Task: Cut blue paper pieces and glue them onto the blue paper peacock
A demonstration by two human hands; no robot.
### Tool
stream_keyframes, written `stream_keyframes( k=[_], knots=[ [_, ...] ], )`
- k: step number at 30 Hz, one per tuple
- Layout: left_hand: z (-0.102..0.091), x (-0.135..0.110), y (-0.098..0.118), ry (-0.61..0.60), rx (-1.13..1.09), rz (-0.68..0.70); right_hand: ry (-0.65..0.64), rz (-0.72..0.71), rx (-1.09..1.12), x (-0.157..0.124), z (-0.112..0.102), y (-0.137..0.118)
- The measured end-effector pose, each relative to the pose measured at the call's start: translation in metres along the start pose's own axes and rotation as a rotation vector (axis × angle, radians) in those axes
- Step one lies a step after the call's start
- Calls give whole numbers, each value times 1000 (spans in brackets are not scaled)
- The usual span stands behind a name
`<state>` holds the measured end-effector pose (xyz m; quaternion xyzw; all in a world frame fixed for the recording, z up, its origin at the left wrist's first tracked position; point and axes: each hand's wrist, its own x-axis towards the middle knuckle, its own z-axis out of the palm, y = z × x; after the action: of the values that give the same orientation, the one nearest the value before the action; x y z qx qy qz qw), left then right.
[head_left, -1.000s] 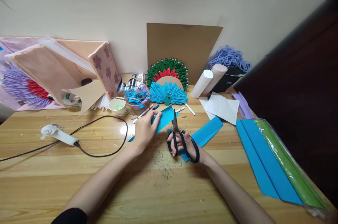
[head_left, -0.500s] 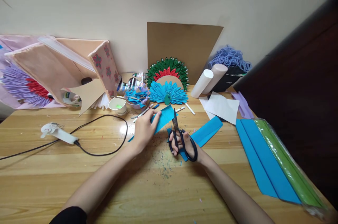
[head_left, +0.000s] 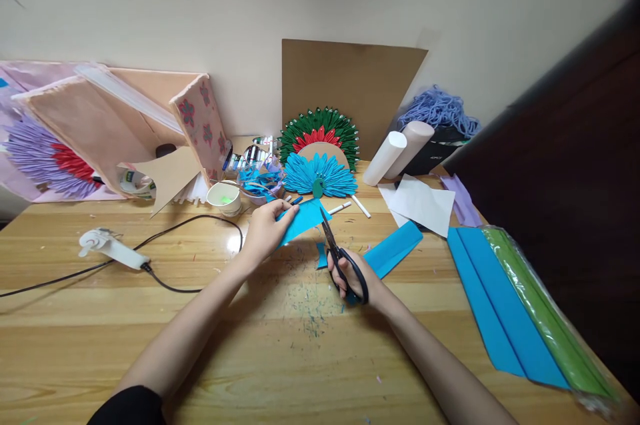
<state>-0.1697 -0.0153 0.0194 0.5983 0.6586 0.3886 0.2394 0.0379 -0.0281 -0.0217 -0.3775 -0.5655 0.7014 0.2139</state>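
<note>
Strip (head_left: 305,220) in left hand (head_left: 265,226), scissors (head_left: 334,250) in right (head_left: 353,276)

The left grip pinches one blue strip above the bench (head_left: 275,358); the right grip is closed around one pair of scissors. Their blades now lean further left than a second ago, exposing more of one blue scrap (head_left: 321,255). Farther back stand two rolls (head_left: 387,157) and one cup (head_left: 223,199).

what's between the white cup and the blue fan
A bowl of blue scraps sits between the white cup and the blue fan, as the head view shows.
</note>
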Motion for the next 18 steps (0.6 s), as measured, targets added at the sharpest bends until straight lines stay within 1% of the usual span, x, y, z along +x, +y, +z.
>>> stream_keyframes(
  k=[3,5,7,10,14,18],
  knots=[
    [-3,2,-2,-33,3,11,-36,-40,27,-1,-1,4],
    [-3,2,-1,-44,0,18,-84,-47,72,-2,0,6],
    [-2,1,0,-56,-3,25,-97,-44,112,-2,1,6],
    [0,-1,3,-78,3,39,-90,-33,124,0,2,5],
    [1,-1,3,-73,10,53,-67,-2,113,2,1,8],
    [-2,1,1,-51,3,55,-10,-55,28,2,0,13]
  ],
)
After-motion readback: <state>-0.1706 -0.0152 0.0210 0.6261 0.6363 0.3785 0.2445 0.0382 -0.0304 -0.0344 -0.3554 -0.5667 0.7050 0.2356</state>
